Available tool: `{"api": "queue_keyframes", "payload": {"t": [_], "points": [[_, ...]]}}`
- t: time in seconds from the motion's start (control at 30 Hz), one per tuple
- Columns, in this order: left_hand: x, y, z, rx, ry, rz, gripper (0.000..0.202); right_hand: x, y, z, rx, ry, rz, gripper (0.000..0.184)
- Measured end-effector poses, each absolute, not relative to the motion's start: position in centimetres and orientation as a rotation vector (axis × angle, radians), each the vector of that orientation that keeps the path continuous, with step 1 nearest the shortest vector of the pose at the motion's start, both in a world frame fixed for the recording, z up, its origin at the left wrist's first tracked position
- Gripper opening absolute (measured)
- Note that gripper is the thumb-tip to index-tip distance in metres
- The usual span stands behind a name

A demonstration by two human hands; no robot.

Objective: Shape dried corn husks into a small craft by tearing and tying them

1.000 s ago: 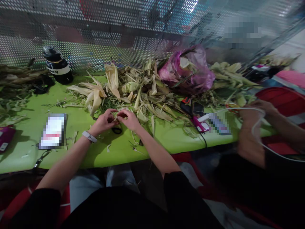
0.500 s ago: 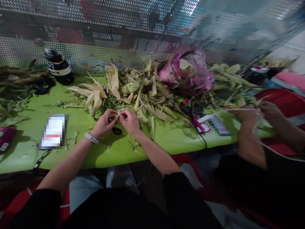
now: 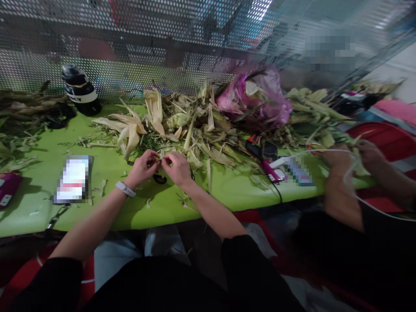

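Note:
My left hand [image 3: 144, 167] is closed in a pinch, thumb against fingertips, over the front of the table. Facing it, my right hand [image 3: 175, 168] pinches in the same way, and the fingertips of both nearly meet. Between them shows a small pale scrap [image 3: 160, 157], too small to name for certain. Just beyond my hands lie a pale corn husk [image 3: 130, 132] spread in several leaves and a heap of dry husks and stalks [image 3: 208, 136]. A dark loop [image 3: 159, 179] lies under my fingers, partly hidden by them.
On the green table [image 3: 120, 212] a phone [image 3: 73, 178] lies left, with a dark bottle [image 3: 80, 91] behind it. A pink plastic bag [image 3: 253, 99] stands at the back. Right are a purple power bank [image 3: 273, 172] with cables, another phone [image 3: 298, 170] and a co-worker's hands [image 3: 341, 158].
My hands stay in nearly the same place, still pinched together, with only slight finger shifts. The co-worker's hands at the right have moved a little.

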State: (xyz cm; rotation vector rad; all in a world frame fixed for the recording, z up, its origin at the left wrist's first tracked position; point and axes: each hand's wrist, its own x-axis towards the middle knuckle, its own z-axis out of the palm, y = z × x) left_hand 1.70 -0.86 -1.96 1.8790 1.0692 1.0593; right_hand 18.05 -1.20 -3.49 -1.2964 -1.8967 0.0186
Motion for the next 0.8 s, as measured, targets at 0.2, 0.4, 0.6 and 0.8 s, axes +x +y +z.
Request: {"api": "queue_keyframes", "payload": {"t": [0.2, 0.4, 0.6, 0.8], "points": [[1.3, -0.6, -1.8, 1.771, 0.991, 1.006, 0.020, 18.2, -1.3, -3.2, -1.294, -1.882, 0.138, 0.014], [1.0, 0.1, -1.7, 1.443, 1.021, 1.074, 0.028, 19.0, -0.5, -2.8, -1.164, -1.784, 0.397, 0.018], [1.0, 0.0, -1.9, 1.552, 0.997, 1.051, 0.030, 19.2, -0.2, -2.8, -1.141, -1.778, 0.482, 0.010], [0.9, -0.2, -2.3, 1.753, 0.935, 0.999, 0.027, 19.2, 0.0, -3.0, -1.142, -1.637, 0.689, 0.015]]}}
